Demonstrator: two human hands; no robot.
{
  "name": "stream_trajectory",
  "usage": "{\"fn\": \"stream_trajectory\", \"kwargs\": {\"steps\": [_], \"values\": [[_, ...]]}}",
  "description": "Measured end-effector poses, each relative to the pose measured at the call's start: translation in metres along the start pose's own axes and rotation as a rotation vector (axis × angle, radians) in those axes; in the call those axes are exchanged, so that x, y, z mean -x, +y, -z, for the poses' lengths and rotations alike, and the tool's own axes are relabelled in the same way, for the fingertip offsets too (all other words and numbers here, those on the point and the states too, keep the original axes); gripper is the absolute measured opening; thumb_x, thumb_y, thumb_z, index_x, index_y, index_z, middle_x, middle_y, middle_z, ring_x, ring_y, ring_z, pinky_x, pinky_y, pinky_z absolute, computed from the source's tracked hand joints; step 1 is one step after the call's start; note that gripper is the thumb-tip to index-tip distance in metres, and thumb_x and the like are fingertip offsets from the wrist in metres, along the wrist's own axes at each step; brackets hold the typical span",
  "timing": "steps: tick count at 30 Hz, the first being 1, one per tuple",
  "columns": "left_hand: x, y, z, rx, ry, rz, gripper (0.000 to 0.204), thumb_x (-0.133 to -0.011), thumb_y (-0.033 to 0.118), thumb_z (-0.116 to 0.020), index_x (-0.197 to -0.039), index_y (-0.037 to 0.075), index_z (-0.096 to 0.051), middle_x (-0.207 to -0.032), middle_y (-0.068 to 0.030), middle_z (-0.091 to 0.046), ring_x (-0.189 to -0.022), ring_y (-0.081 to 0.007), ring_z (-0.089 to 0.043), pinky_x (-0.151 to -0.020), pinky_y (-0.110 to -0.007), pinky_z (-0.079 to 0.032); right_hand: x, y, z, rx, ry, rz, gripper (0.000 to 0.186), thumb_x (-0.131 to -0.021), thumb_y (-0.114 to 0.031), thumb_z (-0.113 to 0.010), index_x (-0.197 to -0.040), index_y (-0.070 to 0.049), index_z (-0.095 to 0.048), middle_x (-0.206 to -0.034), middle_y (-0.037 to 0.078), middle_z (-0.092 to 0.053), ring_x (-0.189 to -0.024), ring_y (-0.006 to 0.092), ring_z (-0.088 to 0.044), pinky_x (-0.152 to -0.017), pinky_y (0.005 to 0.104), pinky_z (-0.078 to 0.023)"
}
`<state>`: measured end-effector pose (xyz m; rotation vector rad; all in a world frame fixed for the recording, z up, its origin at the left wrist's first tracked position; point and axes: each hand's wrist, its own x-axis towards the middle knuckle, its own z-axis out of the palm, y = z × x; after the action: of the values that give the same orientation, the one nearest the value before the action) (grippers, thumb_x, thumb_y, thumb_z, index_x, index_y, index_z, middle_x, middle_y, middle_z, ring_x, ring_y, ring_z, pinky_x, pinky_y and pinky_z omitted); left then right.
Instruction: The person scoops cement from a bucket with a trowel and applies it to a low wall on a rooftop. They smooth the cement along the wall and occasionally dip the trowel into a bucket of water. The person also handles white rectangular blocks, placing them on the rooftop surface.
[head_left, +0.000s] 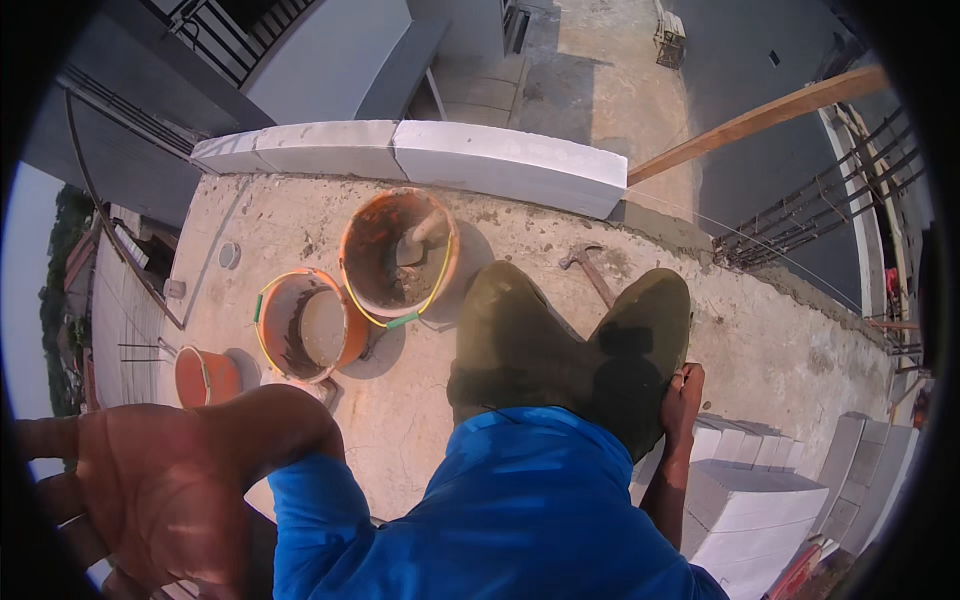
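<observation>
Ahead of you a row of long white concrete blocks (430, 155) runs along the edge of the rough grey concrete slab (760, 340), with a drop to a lower yard beyond it. Two round orange plastic buckets stand on the slab just short of that row. The farther orange bucket (398, 252) is smeared with grey mortar inside and has a trowel-like tool resting in it. The nearer orange bucket (305, 325), touching or almost touching the first, holds grey slurry. A smaller orange pail (207, 376) sits off to the left near the slab's edge. A claw hammer with a wooden handle (590, 268) lies on the slab just beyond your knees. A slanting wooden pole (760, 118) crosses the upper right. A stack of white rectangular blocks (750, 495) sits at your lower right.

Your legs in dark olive trousers (560, 345) are bent in front of you, between you and the buckets. Your left hand (150, 480) is raised close to the camera, palm showing, fingers spread wide, holding nothing. Your right hand (685, 395) is curled against the outer side of your right knee, just above the white blocks; whether it grips anything you cannot tell.
</observation>
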<state>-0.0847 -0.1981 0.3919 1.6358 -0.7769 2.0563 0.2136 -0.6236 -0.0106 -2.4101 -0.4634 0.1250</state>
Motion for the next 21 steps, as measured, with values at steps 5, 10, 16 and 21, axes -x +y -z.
{"fn": "stream_trajectory", "kwargs": {"steps": [5, 10, 16, 21], "values": [[0.264, 0.051, 0.09, -0.58, 0.37, 1.393, 0.036, -0.113, 0.03, -0.055, -0.132, 0.0, -0.062, -0.124, -0.0139, -0.072, -0.117, -0.0232, -0.069, -0.109, -0.041, -0.05, -0.012, -0.041, -0.008, -0.043, 0.027, 0.146, 0.016, -0.099, -0.01, -0.06, -0.111, -0.001, -0.055, -0.116, 0.02, -0.059, -0.112, 0.0391, -0.058, -0.099, 0.0484, -0.045], [0.421, 0.16, 0.127, -0.547, 0.84, 2.266, 0.052, -0.106, 0.043, -0.065, -0.144, 0.01, -0.052, -0.131, -0.0112, -0.066, -0.113, -0.0236, -0.065, -0.098, -0.042, -0.051, -0.039, -0.137, -0.026, 0.139, -0.11, 0.453, 0.018, -0.094, -0.01, -0.071, -0.108, -0.003, -0.063, -0.123, 0.02, -0.064, -0.123, 0.0395, -0.057, -0.106, 0.0494, -0.043], [0.443, 0.137, 0.145, -0.367, 1.096, 2.194, 0.078, -0.103, 0.049, -0.067, -0.16, 0.015, -0.027, -0.147, -0.017, -0.052, -0.127, -0.0344, -0.058, -0.103, -0.055, -0.052, -0.033, -0.215, -0.067, 0.301, -0.617, 0.559, 0.032, -0.095, -0.026, -0.072, -0.121, -0.009, -0.069, -0.124, 0.016, -0.066, -0.125, 0.0384, -0.057, -0.109, 0.0505, -0.041], [0.462, 0.076, 0.153, -0.213, 1.134, 2.112, 0.056, -0.111, 0.05, -0.049, -0.152, 0.013, -0.042, -0.145, -0.0159, -0.051, -0.129, -0.0345, -0.055, -0.105, -0.06, -0.053, 0.01, -0.186, -0.094, 0.326, -0.703, 0.624, 0.037, -0.1, -0.036, -0.069, -0.129, -0.012, -0.068, -0.138, 0.018, -0.063, -0.138, 0.0369, -0.053, -0.121, 0.0496, -0.035]]}}
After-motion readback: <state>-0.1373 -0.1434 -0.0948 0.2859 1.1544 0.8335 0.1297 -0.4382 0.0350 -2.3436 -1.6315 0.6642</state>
